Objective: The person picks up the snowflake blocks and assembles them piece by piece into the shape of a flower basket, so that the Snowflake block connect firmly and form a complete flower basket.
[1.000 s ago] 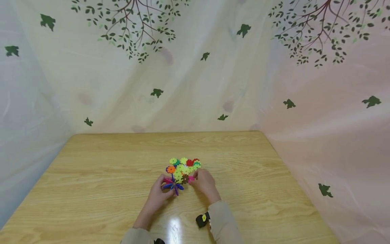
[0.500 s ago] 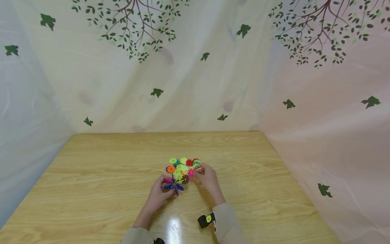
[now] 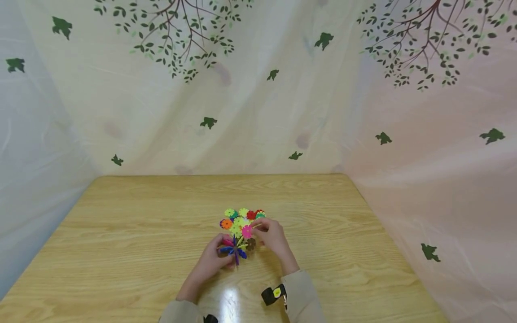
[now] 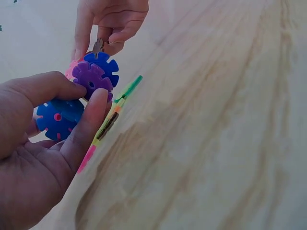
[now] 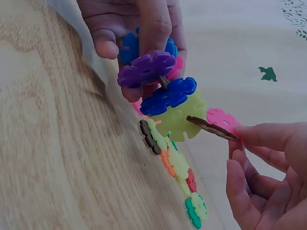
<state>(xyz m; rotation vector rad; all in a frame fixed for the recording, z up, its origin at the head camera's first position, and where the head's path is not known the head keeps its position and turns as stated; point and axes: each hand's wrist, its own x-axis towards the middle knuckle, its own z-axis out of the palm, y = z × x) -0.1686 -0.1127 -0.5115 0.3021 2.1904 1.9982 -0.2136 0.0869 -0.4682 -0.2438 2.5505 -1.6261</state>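
Observation:
Notched plastic building discs, shaped like little flowers, make up a blue and purple cluster (image 3: 235,252), which my left hand (image 3: 210,259) grips between thumb and fingers. A purple disc (image 4: 88,76) faces the left wrist camera. Next to a yellow-green disc (image 5: 180,125), my right hand (image 3: 273,238) pinches a brown disc (image 5: 211,127) seen edge-on and a pink disc (image 3: 247,231) at its fingertips. Whether these two touch the cluster is hard to tell. Just beyond the hands, a flat assembly of joined yellow, red, green and orange discs (image 3: 243,212) lies on the table.
The wooden table (image 3: 133,224) spreads around both hands. A pale curtain (image 3: 250,143) printed with leaves and birds hangs behind it and along the sides. A black strap (image 3: 272,294) is by the right sleeve (image 3: 300,291).
My right hand rises slightly, then shifts the pink disc left, toward the cluster. The left hand lowers the cluster a little and to the right, keeping its grip.

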